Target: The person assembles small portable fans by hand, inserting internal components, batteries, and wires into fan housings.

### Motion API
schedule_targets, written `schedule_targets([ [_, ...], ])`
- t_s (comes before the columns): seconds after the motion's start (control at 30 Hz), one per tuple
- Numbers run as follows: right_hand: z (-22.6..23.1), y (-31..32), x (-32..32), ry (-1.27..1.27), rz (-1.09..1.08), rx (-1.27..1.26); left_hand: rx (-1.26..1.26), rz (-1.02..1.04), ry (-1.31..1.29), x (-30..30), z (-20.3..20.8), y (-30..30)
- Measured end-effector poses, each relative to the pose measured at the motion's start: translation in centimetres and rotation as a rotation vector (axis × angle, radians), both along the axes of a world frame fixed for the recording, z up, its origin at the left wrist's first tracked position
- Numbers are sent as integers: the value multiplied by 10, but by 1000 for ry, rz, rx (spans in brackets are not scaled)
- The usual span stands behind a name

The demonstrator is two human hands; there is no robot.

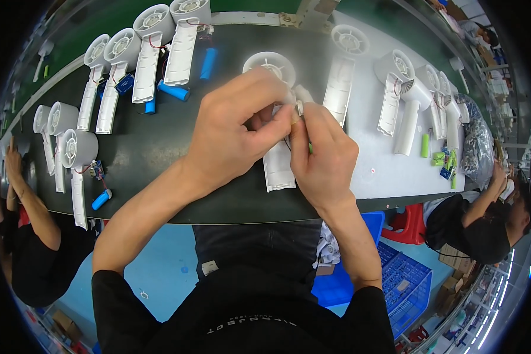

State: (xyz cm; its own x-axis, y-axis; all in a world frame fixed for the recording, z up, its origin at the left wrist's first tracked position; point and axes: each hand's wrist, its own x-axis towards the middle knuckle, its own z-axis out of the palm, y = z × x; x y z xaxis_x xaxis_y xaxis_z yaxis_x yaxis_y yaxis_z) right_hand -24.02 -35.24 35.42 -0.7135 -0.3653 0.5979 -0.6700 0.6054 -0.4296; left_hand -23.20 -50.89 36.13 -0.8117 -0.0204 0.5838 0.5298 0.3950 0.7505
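A white handheld fan half-housing point(279, 171) lies on the bench in front of me, its round fan head point(268, 61) pointing away. Over its middle my two hands meet, fingertips touching. Thumb and forefinger of my left hand point(233, 121) are pinched at a small whitish piece point(300, 108), which looks like a plug or wire end. My right hand point(327, 153) pinches the same piece from the other side. Fingers hide most of it. A bit of green, perhaps a battery, peeks out beside my right fingers, along with a thin wire.
At left stand several open white fan housings point(81, 150) with blue batteries point(102, 199) and circuit boards. On a white sheet point(371, 168) at right are another half-housing point(339, 88), more fans and green batteries point(425, 145). Co-workers sit at both sides; blue crates point(404, 283) stand below.
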Motion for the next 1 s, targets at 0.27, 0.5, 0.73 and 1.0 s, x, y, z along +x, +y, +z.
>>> schedule_targets([
  [0.27, 2, -1, 2, -123, 22, -83, -160, -40, -109, 4, 14, -3],
  [0.5, 4, 2, -6, -255, 56, -129, -432, -63, -256, -26, 34, -47],
  [0.73, 17, 27, -13, -266, -44, -304, -689, -109, -245, -130, 76, -74],
  [1.0, 32, 128, -15, -369, -459, -340, -846, 10, -427, -314, 53, -179],
])
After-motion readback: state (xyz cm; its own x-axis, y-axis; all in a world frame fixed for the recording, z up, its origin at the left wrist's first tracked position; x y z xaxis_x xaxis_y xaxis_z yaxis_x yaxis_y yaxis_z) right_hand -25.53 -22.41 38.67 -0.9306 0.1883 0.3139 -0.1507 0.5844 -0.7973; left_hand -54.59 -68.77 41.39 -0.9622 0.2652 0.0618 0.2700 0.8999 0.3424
